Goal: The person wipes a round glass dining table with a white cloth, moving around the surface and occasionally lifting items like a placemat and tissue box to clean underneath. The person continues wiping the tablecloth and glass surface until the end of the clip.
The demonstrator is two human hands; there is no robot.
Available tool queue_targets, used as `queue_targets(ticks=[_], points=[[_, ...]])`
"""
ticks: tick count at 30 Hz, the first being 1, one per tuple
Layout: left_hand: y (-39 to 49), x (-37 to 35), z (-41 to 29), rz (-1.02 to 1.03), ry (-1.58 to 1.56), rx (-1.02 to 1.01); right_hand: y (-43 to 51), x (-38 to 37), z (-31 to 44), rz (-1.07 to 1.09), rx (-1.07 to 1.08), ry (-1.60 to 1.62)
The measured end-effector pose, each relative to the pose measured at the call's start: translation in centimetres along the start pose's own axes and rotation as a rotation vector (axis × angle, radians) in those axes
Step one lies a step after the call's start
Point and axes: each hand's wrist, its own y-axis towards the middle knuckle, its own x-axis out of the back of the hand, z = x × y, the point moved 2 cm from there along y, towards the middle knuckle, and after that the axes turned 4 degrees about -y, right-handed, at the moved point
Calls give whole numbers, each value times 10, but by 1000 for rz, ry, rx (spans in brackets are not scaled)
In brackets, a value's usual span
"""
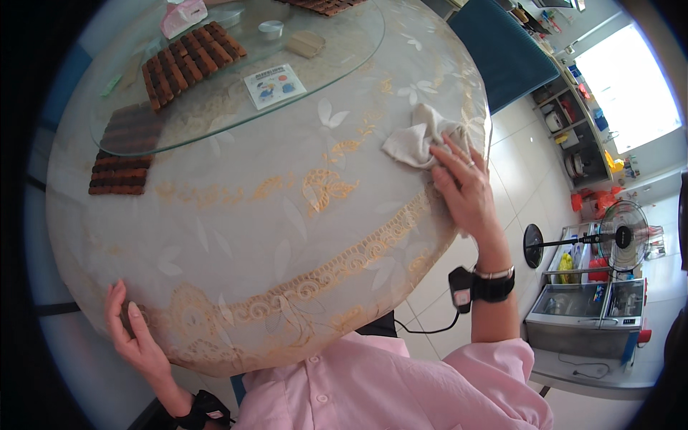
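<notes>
A crumpled off-white cloth (422, 141) lies on the patterned tablecloth (258, 236) near the right edge of the round table. My right hand (465, 185) grips it from its near side, fingers pressed over the fabric; the palm hides part of it. At the table's lower left edge, my left hand (131, 328) rests with its fingers apart and holds nothing. The tablecloth has gold lace-like borders and pale leaf shapes under a glossy surface.
A glass turntable (333, 70) carries slatted brown mats (188, 62), a pink tissue pack (183, 17), a printed card (274, 86) and a small lidded tub (270, 29). Another slatted mat (118, 174) sits partly beneath it. Beyond are a blue chair (500, 54) and a standing fan (623, 236).
</notes>
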Motion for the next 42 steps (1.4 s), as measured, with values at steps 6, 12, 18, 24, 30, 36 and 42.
queue_targets(ticks=[6, 12, 18, 24, 30, 36, 42], points=[[2, 1, -1, 11, 22, -10, -26, 4, 46, 62, 77, 74], [2, 1, -2, 6, 27, -12, -27, 12, 38, -32, -99, 610], [1, 0, -2, 0, 26, -11, -29, 16, 37, -84, -179, 220], [0, 0, -3, -12, 31, -16, -16, 22, 35, -13, -413, 603], [2, 0, -6, -4, 4, -21, -6, 64, 43, -245, -175, 1305], [2, -1, -8, -4, 26, -19, 16, 81, 23, -359, -193, 530], [1, 0, -5, 8, 32, -16, -7, 34, 44, -56, -26, 198]])
